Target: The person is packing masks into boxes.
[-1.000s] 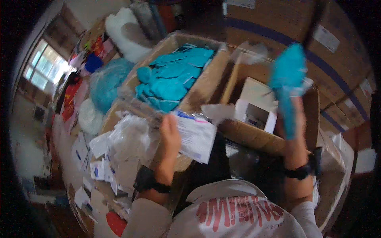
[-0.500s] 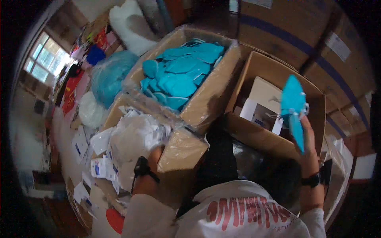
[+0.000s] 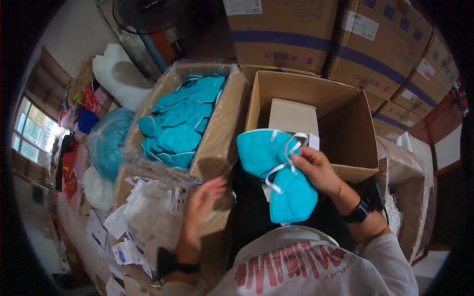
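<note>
My right hand [image 3: 318,170] pinches two turquoise face masks by their white straps, in front of my chest. The upper face mask [image 3: 254,153] lies partly in front of the box behind it, and the lower face mask [image 3: 294,197] hangs beneath, its strap overlapping the first. Slightly blurred, my left hand [image 3: 201,204] is in the air to the left of the masks. Its fingers stretch out toward them with nothing visible in them. Just beside it is a carton of white paper packets [image 3: 150,209].
A plastic-lined carton [image 3: 217,143] holds a heap of turquoise masks. To its right an open cardboard box [image 3: 345,172] contains a white carton [image 3: 291,116]. Taped boxes [image 3: 281,22] are stacked behind. At left sits a clear bag of turquoise items [image 3: 111,143]; another lined carton [image 3: 407,177] stands right.
My right hand has brought the masks left and toward my body, from over the open box. My left hand has lifted away from the packets. The view has turned right.
</note>
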Motion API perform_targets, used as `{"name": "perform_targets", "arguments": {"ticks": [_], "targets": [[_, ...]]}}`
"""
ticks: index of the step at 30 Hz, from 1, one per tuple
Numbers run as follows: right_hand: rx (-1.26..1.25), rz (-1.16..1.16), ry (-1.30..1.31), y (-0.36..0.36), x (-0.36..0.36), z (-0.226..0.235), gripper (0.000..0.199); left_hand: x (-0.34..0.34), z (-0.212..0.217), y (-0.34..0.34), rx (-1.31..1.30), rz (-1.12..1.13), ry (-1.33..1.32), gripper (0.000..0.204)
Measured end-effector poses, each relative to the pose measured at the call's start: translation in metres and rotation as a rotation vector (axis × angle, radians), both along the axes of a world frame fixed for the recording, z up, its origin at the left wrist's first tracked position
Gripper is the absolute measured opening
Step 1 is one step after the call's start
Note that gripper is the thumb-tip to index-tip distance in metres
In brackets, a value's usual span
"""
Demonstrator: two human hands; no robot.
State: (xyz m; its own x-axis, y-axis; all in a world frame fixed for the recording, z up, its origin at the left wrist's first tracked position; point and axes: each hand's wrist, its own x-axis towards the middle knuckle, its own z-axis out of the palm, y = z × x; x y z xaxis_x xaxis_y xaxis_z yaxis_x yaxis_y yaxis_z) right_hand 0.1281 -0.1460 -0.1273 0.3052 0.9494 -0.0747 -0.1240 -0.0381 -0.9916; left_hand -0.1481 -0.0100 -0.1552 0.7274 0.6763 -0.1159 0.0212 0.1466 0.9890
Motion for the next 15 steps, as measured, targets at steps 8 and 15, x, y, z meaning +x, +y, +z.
{"name": "perform_targets", "arguments": {"ticks": [8,15], "targets": [[0.039,-0.634,0.422,-0.033,0.033,-0.054,0.028,0.121,-0.011,-0.039,-0.283,0.521,-0.173,0.047],[-0.006,-0.568,0.751,-0.055,0.031,-0.078,0.027,0.119,-0.012,-0.073,-0.488,0.441,-0.146,0.040]]}}
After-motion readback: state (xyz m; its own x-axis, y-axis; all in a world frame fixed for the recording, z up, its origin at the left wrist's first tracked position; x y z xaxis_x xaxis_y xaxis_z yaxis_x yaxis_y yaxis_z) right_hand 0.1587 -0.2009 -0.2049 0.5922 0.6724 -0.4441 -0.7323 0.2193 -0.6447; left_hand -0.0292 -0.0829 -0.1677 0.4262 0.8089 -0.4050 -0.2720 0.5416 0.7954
